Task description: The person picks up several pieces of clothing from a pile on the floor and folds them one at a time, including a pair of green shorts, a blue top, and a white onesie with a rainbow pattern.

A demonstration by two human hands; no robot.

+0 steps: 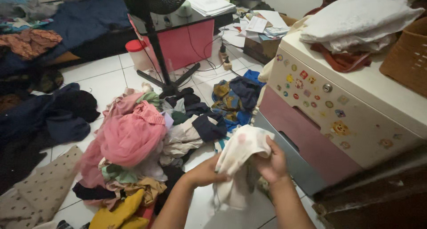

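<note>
Garment: a cream, faintly spotted cloth garment (238, 160) is hanging between both hands, above the white tiled floor (106, 77).
Left hand (209, 172): pinching its lower edge.
Right hand (272, 163): gripping its upper fold.
Nearby: a mixed clothes pile (142, 153) is lying left; a stickered plastic drawer cabinet (329, 117) is standing right.

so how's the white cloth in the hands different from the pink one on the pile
The white cloth is pale cream with faint spots; the pink garment is solid pink with a gathered look. The white cloth is held up off the floor by the left hand and right hand; the pink garment lies untouched on top of the clothes pile. The pink garment looks bulkier. Both are soft, crumpled fabric.
</note>
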